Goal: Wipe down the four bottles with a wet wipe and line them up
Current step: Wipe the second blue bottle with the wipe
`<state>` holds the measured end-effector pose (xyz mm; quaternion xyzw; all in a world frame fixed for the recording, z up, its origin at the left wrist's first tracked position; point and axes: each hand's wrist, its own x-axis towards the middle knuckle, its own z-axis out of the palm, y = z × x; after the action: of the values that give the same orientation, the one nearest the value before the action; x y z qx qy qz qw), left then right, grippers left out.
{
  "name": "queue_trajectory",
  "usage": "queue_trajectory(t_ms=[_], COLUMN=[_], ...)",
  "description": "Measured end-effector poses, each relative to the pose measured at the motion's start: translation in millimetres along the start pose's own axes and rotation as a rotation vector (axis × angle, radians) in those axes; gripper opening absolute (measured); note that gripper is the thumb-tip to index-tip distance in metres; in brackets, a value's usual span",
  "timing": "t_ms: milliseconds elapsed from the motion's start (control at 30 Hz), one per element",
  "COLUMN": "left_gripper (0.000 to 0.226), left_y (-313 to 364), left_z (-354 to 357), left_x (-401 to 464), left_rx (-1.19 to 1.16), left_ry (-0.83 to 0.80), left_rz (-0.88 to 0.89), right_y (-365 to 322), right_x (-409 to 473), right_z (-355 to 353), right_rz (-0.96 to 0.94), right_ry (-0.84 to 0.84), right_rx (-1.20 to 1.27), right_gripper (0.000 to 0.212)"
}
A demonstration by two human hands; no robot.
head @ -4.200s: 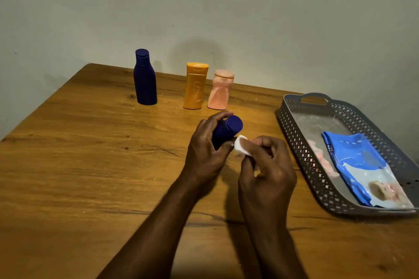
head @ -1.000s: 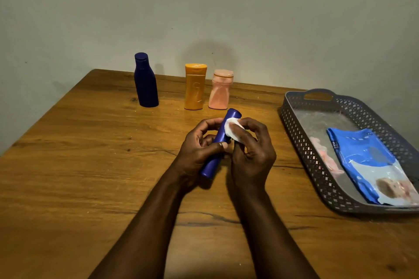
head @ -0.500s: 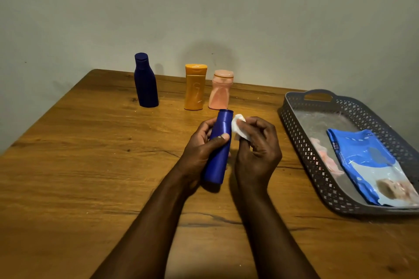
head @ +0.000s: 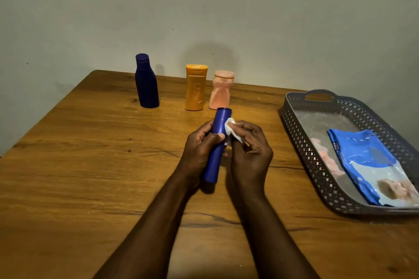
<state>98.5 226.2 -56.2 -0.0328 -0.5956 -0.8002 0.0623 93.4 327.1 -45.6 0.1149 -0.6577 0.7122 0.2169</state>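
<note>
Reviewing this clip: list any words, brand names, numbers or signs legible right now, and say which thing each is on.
Wet wipe pack in the grey basket: small white lettering near its top edge, too small and tilted to read.
Orange bottle: a pale embossed swirl, no readable letters.
Blue bottle in the left hand, dark blue bottle, pink bottle: no text visible.

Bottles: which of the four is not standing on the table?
The blue tube bottle: the left hand holds it tilted above the table while the right hand presses a wipe against it. The other three stand upright.
</note>
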Motion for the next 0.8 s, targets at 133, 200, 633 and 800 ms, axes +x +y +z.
queue_trajectory(t_ms=[133, 200, 633, 800], left_gripper=[0.036, 0.038, 0.049, 0.046], left_y=[4, 5, 27, 27], left_z=[-7, -13, -15, -2], left_x=[2, 3, 0, -5], left_rx=[-0.083, -0.225, -0.337, -0.111], left_ry=[0.142, 0.156, 0.343, 0.232], left_rz=[0.017, -0.020, -0.072, 0.048], right_y=[4, 5, -6, -23], right_x=[-12, -17, -26, 9], right_z=[6, 7, -7, 3], right_rz=[-0.204, -0.314, -0.433, -0.224], right_ry=[-0.164, -0.227, -0.369, -0.102], right_rx=[-0.172, -0.255, -0.437, -0.255], right_gripper=[0.025, 0.025, 0.023, 0.028])
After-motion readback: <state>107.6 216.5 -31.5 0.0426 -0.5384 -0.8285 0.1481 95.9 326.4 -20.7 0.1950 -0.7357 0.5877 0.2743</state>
